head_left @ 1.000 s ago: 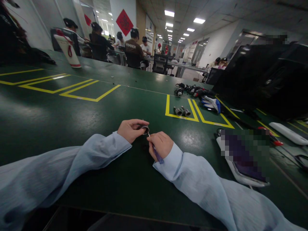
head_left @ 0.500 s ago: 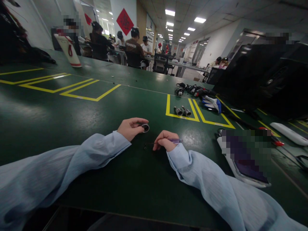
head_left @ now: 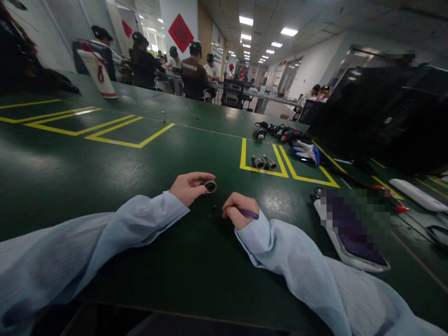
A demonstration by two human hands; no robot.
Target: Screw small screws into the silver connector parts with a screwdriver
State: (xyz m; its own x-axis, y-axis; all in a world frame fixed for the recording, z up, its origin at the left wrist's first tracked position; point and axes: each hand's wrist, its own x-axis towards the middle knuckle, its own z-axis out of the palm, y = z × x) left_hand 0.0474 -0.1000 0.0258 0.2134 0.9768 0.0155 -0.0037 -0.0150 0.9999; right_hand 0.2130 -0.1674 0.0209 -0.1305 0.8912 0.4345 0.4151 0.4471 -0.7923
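Note:
My left hand (head_left: pixel 188 187) is closed on a round metal cup-shaped part (head_left: pixel 210 186), held between thumb and fingers with its open mouth facing me. Across from it, my right hand (head_left: pixel 241 209) grips a slim screwdriver with a purple translucent handle (head_left: pixel 249 213). The handle sticks out behind the fingers, and the thin shaft is hard to make out against the dark table. Between the hands are a tiny ring-like piece (head_left: pixel 210 216) on the green table (head_left: pixel 168 261) and a small dark piece (head_left: pixel 214 206), too small to name.
Two metal cup-shaped parts with stems (head_left: pixel 269 162) lie inside a yellow taped box. Behind and right are a bundle of dark metal parts and cables (head_left: pixel 273 130), a blue-white glove (head_left: pixel 306 151) and a phone (head_left: pixel 353 233). A white cup (head_left: pixel 100 74) stands far left. People sit beyond.
My right hand has tilted, so the screwdriver's handle end points lower. One of the tiny pieces now appears higher and farther right. My left hand keeps its hold, almost still.

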